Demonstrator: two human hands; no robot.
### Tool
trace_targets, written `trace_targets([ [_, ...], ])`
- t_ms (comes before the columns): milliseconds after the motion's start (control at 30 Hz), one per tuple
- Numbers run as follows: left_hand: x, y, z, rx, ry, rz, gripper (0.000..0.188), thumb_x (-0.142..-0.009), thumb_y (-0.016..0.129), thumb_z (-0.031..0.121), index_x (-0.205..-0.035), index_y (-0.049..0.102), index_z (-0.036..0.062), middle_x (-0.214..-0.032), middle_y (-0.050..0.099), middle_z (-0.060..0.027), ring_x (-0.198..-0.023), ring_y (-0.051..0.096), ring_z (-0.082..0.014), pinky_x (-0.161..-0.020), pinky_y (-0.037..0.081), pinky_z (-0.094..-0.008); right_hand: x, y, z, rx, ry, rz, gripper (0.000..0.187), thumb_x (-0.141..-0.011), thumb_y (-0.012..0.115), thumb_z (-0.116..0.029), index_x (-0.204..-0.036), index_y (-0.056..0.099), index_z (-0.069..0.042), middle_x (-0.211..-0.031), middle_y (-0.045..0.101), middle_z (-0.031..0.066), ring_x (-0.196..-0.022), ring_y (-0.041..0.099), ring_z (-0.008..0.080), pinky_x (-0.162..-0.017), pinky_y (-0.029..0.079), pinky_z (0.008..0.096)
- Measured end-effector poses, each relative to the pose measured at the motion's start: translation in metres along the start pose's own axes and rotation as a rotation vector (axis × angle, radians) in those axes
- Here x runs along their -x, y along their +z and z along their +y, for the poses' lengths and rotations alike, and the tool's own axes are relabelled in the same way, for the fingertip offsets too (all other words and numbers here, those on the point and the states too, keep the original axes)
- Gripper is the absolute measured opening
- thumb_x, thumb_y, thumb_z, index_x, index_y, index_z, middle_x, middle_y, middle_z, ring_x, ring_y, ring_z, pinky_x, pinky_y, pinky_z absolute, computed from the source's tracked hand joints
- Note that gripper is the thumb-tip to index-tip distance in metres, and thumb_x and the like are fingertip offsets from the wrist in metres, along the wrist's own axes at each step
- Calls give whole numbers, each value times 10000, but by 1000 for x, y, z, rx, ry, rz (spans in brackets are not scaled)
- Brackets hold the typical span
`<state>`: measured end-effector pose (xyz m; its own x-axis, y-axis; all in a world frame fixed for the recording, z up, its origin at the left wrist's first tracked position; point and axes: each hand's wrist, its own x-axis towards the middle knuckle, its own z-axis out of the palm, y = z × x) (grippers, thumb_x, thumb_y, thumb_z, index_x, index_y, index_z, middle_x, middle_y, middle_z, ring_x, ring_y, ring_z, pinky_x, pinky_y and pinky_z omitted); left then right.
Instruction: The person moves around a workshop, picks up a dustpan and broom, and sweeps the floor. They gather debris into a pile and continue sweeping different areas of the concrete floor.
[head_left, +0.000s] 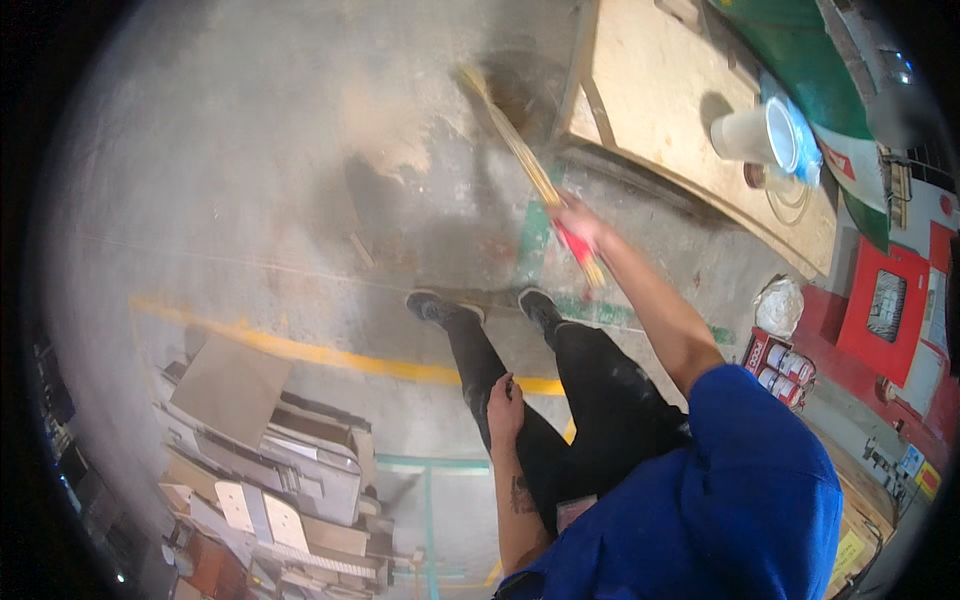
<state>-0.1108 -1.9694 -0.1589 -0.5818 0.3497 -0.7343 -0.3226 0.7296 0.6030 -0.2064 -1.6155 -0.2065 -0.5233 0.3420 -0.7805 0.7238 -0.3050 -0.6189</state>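
My right hand is closed round the handle end of a long, thin stick broom, next to its red wrapping. The broom slants up and to the left, its yellowish tip over the concrete floor; the hand and broom are a little blurred. My left hand hangs in front of my dark trouser leg with its fingers curled in. A small dark patch shows between those fingers, too small to name. Pale brown dust lies on the floor left of the broom's tip.
A wooden table at the upper right bears a white bucket. Stacked boards stand at the lower left, beyond a yellow floor line. Along the right wall are fire extinguishers, a white bag and a red cabinet.
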Motion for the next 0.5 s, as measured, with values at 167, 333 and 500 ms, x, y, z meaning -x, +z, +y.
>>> trace_targets([
  [167,-16,-81,-20,54,-50,31,359,-963,516,230,-1255,603,40,-1200,632,-229,-1123,603,-394,-960,472,-430,22,46,35,738,-32,345,812,-913,571,-187,-1575,103,-141,-1050,667,257,-717,672,312,-651,551,399],
  [333,-23,-145,-52,-115,-236,24,337,-955,518,213,-1236,617,55,-1140,660,-220,-1028,651,-365,-885,509,-443,-70,125,15,382,147,247,777,-934,542,-148,-1571,98,-179,-907,639,172,-600,609,267,-554,531,402],
  [500,-19,-163,-67,-279,-240,-20,339,-929,515,188,-1223,624,59,-1068,690,-201,-979,667,-377,-852,517,-458,-19,122,-46,-366,208,-47,658,-978,527,-143,-1552,209,-199,-687,470,16,-476,459,123,-406,426,309],
])
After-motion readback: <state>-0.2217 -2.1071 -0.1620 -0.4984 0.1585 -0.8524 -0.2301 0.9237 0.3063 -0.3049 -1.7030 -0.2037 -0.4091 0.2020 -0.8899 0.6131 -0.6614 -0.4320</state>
